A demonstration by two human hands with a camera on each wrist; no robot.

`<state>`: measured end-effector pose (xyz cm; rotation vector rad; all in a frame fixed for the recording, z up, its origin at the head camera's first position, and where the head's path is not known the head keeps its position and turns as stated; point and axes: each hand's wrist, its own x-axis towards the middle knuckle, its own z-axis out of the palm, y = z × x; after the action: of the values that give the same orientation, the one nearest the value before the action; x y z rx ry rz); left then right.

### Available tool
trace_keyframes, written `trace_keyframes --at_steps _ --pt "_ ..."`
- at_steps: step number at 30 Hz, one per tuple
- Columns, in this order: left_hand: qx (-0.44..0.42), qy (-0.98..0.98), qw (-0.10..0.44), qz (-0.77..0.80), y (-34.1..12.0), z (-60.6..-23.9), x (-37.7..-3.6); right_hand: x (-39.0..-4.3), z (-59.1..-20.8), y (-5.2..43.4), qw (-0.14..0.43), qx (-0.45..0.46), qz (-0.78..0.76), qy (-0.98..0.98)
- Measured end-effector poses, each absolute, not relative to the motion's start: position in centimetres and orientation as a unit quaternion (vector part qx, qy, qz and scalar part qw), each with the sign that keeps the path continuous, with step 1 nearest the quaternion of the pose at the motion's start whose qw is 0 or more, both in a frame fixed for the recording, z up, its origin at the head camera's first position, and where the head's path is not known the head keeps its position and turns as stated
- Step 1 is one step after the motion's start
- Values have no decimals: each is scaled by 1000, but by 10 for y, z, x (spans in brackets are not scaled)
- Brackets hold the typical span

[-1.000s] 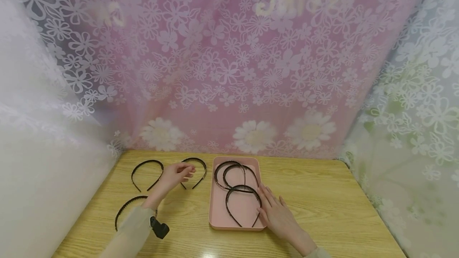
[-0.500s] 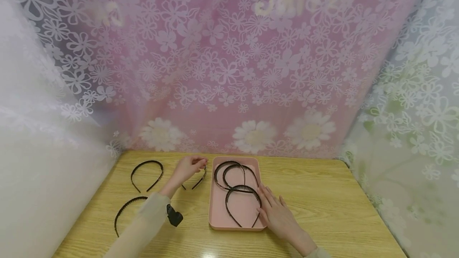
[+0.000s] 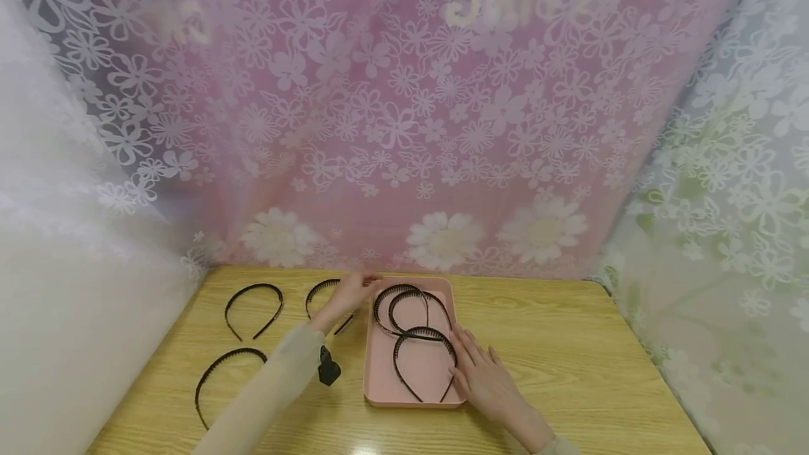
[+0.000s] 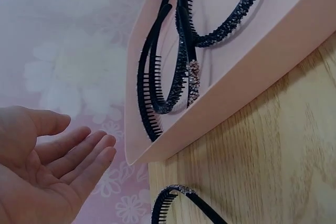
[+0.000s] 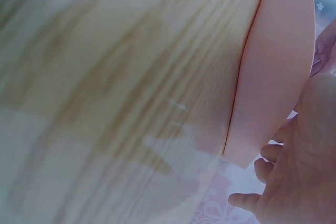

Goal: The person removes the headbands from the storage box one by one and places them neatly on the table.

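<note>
Headband (image 3: 324,295) | left hand (image 3: 346,296) over it, fingers (image 4: 86,153) relaxed | right hand (image 3: 483,378) flat on tray (image 3: 379,388)

The rectangular pink tray (image 3: 380,378) looks like smooth matt plastic, no shine on its walls. Inside it, the thin black toothed headbands (image 4: 173,72) seem to be hard plastic with comb teeth, and one has a rough, glittery beaded strip along its band. Left of the tray, the black headbands on the table (image 3: 253,306) have the same dull plastic look. The light wood-grain tabletop (image 3: 569,343) is smooth with a slight sheen, probably laminate. Behind the tray hangs a sheer pink flower-print curtain (image 3: 404,111), thin and filmy.
</note>
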<state>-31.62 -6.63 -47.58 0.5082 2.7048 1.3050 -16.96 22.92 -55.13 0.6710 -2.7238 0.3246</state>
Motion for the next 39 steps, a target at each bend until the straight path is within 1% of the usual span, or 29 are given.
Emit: trace_keyframes --at_steps 7,11,15,18,24,29,34,39 --pt "195 898 56 389 -51 -486 -328 -166 -546 228 161 235 117 -951" --pt "182 899 77 391 -44 -486 -330 -167 -546 227 160 231 109 -953" --pt "175 902 93 384 -38 -487 -333 -168 -544 226 147 223 118 -957" --pt "179 908 89 368 -34 -491 -336 -168 -544 225 141 219 127 -957" --pt "191 928 80 310 -26 -497 -340 -169 -549 228 154 222 121 -955" --pt "196 933 89 289 -21 -497 -336 -169 -549 228 152 224 119 -955" --pt "184 940 96 271 -18 -497 -332 -168 -544 226 135 217 122 -959" --pt "204 948 79 230 -19 -495 -327 -168 -546 226 138 217 129 -958"
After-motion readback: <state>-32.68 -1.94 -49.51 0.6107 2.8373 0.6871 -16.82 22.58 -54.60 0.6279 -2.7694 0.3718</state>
